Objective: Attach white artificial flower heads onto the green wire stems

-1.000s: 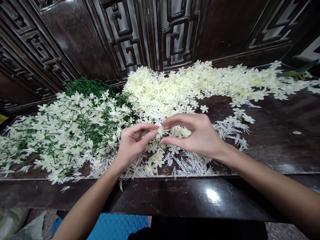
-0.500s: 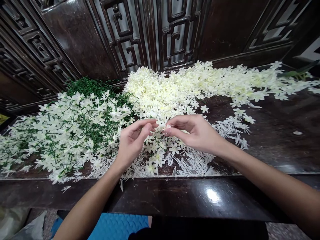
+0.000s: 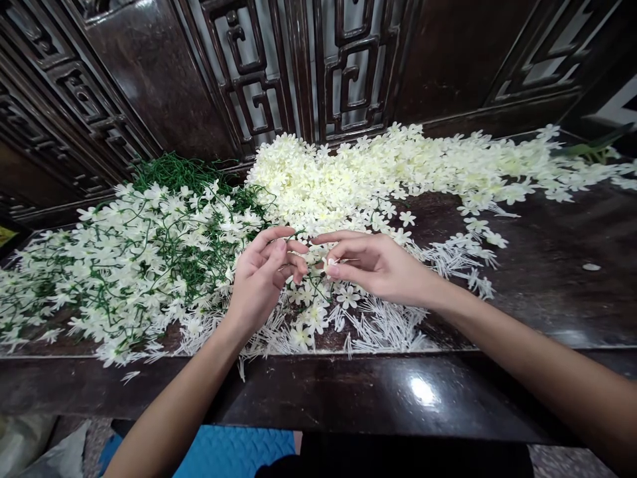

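Note:
My right hand pinches a small white artificial flower between thumb and index finger, with a thin pale piece showing by the fingertips. Facing it, my left hand is closed, thumb pressed to the curled fingers. A bit of green stem shows by its index fingertip; whether it is held there I cannot tell. Under both hands lie loose white blossoms and a scatter of thin white stalks. To the left spreads a heap of white flowers on green stems.
A large pile of cream-white blossoms runs along the back of the dark wooden bench to the right. Bare green stems sit at the back left. Behind rises a carved wooden backrest. A blue textured mat lies below the front edge.
My left hand has shifted slightly left and its fingers have curled differently. The right hand has dropped a little, its upper fingers stretching left, the white flower still in its pinch.

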`<state>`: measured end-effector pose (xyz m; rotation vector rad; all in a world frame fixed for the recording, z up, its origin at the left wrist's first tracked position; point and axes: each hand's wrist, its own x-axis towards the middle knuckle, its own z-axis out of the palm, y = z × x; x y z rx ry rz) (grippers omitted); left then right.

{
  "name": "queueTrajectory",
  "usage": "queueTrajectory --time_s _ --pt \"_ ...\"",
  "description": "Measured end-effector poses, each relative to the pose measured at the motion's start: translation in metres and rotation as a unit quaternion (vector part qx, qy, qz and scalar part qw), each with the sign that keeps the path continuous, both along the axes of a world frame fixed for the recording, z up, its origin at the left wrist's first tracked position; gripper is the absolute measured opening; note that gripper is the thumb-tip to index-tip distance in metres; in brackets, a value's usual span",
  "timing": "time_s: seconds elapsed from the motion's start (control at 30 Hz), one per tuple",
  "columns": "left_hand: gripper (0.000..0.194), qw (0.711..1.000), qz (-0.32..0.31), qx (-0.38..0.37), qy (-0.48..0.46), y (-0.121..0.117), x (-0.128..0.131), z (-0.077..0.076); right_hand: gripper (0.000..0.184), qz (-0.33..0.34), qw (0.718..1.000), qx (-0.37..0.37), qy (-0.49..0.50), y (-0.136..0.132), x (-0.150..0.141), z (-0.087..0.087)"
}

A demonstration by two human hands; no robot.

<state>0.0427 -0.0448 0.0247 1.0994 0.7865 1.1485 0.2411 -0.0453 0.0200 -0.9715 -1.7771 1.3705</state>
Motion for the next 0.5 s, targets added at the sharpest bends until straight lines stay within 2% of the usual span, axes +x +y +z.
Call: queueTrajectory --time_s 0.17,0.23,0.27,0.3,0.33,0.4,0.43,0.47,0.5 --pt "0.012 0.999 -0.001 0.000 0.048 -0.0007 0.0012 -0.0008 0.021 0.002 1.000 0.025 0.004 -0.0010 -0.0025 -0.0079" --pt "0.014 0.991 0.032 0.047 0.123 -0.0002 0.0002 -0.0026 0.021 -0.009 0.999 0.032 0.001 -0.0009 -0.0023 -0.0084" --pt "0.017 0.978 0.063 0.094 0.176 0.0003 -0.0006 -0.0038 0.021 -0.016 0.999 0.033 -0.002 -0.0008 -0.0020 -0.0077" --pt "0.020 0.954 0.103 0.155 0.234 0.0009 -0.0014 -0.0050 0.020 -0.023 0.999 0.033 -0.005 -0.0007 -0.0016 -0.0065" --pt "0.023 0.918 0.148 0.226 0.292 0.0014 -0.0022 -0.0061 0.020 -0.030 0.999 0.030 -0.007 -0.0006 -0.0013 -0.0051" --pt "0.025 0.823 0.211 0.372 0.373 0.0021 -0.0029 -0.0078 0.019 -0.042 0.999 0.022 -0.007 -0.0005 -0.0008 -0.0025" --pt "0.025 0.783 0.215 0.438 0.386 0.0020 -0.0028 -0.0084 0.019 -0.046 0.999 0.020 -0.005 -0.0005 -0.0008 -0.0015" --pt "0.025 0.755 0.202 0.492 0.384 0.0016 -0.0023 -0.0091 0.019 -0.048 0.999 0.020 -0.001 -0.0005 -0.0008 -0.0009" --pt "0.026 0.740 0.174 0.530 0.375 0.0008 -0.0017 -0.0099 0.018 -0.048 0.999 0.022 0.002 -0.0006 -0.0009 -0.0005"
